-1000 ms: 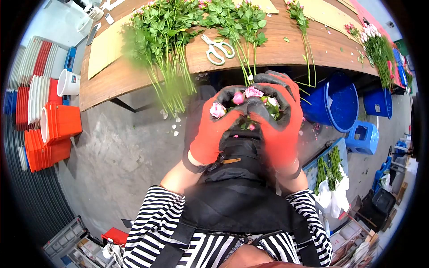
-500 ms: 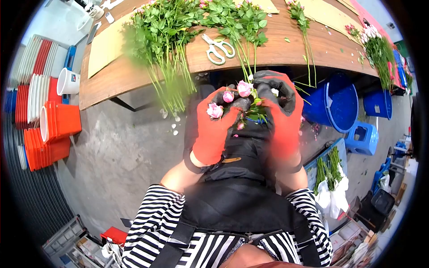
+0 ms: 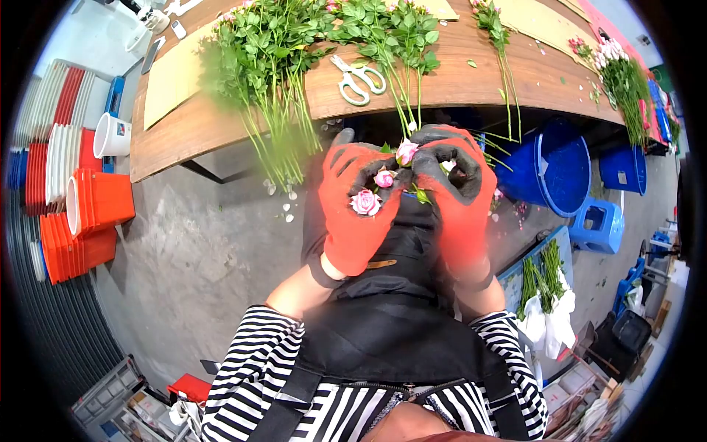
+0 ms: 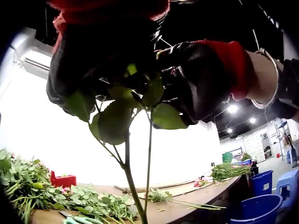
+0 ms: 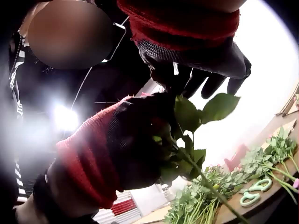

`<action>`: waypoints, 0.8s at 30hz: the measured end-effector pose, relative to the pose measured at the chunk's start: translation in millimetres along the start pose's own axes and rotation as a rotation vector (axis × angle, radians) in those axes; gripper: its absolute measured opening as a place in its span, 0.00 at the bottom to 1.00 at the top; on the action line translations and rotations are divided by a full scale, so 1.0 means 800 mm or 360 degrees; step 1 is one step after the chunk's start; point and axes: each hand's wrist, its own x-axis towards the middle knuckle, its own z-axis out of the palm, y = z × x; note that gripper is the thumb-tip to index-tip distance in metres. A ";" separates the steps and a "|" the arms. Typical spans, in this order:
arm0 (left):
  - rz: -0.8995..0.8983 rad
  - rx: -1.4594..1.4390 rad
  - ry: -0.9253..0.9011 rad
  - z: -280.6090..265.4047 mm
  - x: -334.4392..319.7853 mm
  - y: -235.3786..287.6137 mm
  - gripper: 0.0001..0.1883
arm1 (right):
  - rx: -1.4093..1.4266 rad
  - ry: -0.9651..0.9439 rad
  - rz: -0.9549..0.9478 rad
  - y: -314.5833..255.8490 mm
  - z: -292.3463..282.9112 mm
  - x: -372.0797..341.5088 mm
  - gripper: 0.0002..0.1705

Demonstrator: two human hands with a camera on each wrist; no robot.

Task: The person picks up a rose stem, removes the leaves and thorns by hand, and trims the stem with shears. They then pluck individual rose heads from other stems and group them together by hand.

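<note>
Shifted slightly lower since the earlier frame, ruffled pink roses (image 3: 365,202) sit gripped in the curled, dark-coated fingers of the left hand (image 3: 353,225). Right hand (image 3: 468,208) fingers pinch by the top bloom, contact partly hidden. Scissors (image 3: 352,72) lie beyond on the wood-grained tabletop (image 3: 456,81).

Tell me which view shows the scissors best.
The head view: the scissors lie there whole on the table, handles and blades in sight. The right wrist view shows both handles but little of the blades. The left wrist view catches only part of them, cut off at the bottom edge.
</note>
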 end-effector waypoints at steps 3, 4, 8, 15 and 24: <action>-0.0408 -0.0453 -0.0032 0.001 -0.005 0.000 0.15 | 0.0334 0.0081 0.0163 0.004 0.004 -0.004 0.13; -0.0598 -0.0647 -0.0038 0.000 -0.007 0.001 0.15 | 0.0423 0.0091 0.0151 0.014 0.005 -0.006 0.14; -0.0802 -0.0963 -0.0012 -0.003 -0.005 0.004 0.15 | 0.0601 0.0377 0.0320 0.020 0.004 -0.001 0.16; -0.0604 -0.0712 -0.0170 -0.002 -0.009 -0.006 0.16 | 0.0070 -0.0063 0.0074 0.002 -0.004 0.007 0.20; -0.0774 -0.1254 -0.0286 0.000 -0.012 -0.019 0.19 | 0.1040 -0.0053 0.0424 0.034 0.000 0.004 0.16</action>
